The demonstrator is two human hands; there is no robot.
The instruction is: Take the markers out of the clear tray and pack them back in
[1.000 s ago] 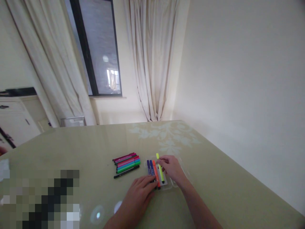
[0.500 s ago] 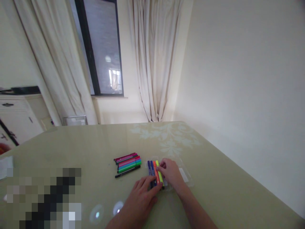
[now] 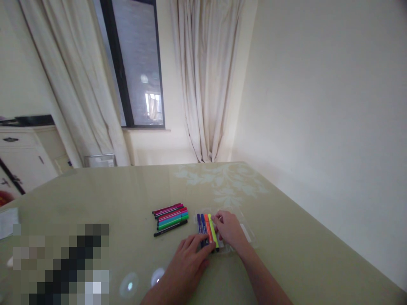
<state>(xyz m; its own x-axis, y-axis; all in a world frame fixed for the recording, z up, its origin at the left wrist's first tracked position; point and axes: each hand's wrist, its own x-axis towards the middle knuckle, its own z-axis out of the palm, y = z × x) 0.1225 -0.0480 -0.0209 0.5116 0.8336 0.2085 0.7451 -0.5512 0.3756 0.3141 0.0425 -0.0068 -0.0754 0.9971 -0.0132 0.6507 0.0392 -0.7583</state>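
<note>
A clear plastic case (image 3: 251,233) lies flat on the table. Two dark blue markers (image 3: 200,224), an orange marker (image 3: 208,228) and a yellow marker (image 3: 213,232) lie side by side in it. My left hand (image 3: 190,256) rests over their lower ends, fingers stretched out and thumb touching near the orange and yellow ones. From the right, my right hand (image 3: 229,228) has its fingers curled in against the yellow marker's upper end. Its grip there is partly hidden.
Left of the case lies a loose group of pink, blue, green and black markers (image 3: 171,218). The glass-topped table (image 3: 104,195) runs back to a curtained window (image 3: 140,63). A white wall (image 3: 318,106) borders its right side. A pale item (image 3: 9,222) lies at the far left.
My right fingers have drawn slightly back toward the upper end of the yellow marker, so more of it shows. My left hand stays nearly in place.
</note>
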